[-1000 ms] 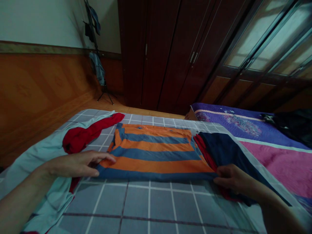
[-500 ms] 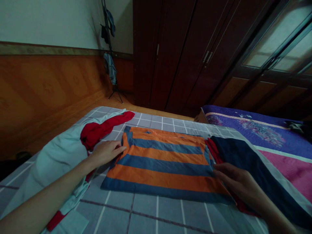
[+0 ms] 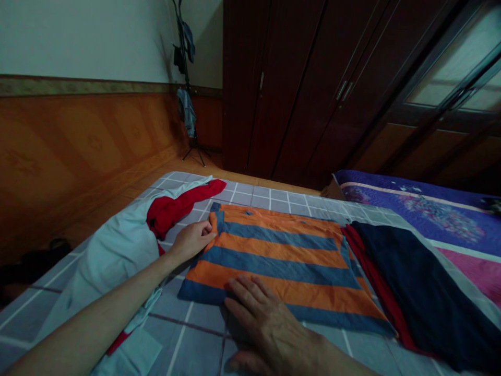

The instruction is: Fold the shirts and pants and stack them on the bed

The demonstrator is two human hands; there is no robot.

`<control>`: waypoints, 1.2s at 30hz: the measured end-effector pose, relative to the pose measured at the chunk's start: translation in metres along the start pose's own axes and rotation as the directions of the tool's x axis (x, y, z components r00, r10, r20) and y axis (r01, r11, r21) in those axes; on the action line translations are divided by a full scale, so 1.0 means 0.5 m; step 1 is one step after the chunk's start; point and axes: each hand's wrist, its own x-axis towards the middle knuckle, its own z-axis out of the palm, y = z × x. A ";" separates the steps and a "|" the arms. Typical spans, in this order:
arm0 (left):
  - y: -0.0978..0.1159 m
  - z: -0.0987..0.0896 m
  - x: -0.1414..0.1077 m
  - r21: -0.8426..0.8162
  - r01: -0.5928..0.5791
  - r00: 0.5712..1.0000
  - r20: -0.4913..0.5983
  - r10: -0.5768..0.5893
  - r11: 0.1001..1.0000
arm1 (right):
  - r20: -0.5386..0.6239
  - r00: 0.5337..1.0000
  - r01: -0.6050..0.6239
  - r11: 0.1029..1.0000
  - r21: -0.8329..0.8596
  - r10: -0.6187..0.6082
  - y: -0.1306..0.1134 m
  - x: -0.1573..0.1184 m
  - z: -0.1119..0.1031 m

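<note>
Touching striped shirt [image 3: 277, 250] at L edge w/ L hand [image 3: 191, 241], fingers [image 3: 204, 228] curled, can't tell if clamped; holding R hand [image 3: 272, 325] over near edge, fingers slightly apart.

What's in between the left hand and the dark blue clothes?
In the head view, the orange-and-blue striped garment lies between the left hand and the dark blue clothes, then a strip of red cloth.

Left grip [image 3: 192, 241] against striped shirt [image 3: 277, 261], right grip [image 3: 270, 325] over its near edge
</note>
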 end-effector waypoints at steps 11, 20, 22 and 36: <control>-0.016 0.025 0.073 -0.461 -0.013 1.000 0.002 0.016 0.887 | -0.014 0.999 0.041 0.999 0.018 -0.041 -0.009 0.047 0.017; -0.023 0.027 0.101 -0.395 -0.140 0.986 0.025 0.163 0.908 | -0.039 0.995 0.089 0.995 -0.039 -0.091 0.017 0.052 0.051; -0.016 0.020 0.086 -0.155 -0.178 0.982 -0.095 0.165 0.972 | -0.052 0.994 0.098 0.993 -0.062 -0.101 0.020 0.053 0.056; 0.000 0.043 0.035 0.324 -0.486 0.857 0.360 0.369 0.812 | -0.066 0.989 0.109 0.963 -0.245 -0.129 0.039 0.067 0.088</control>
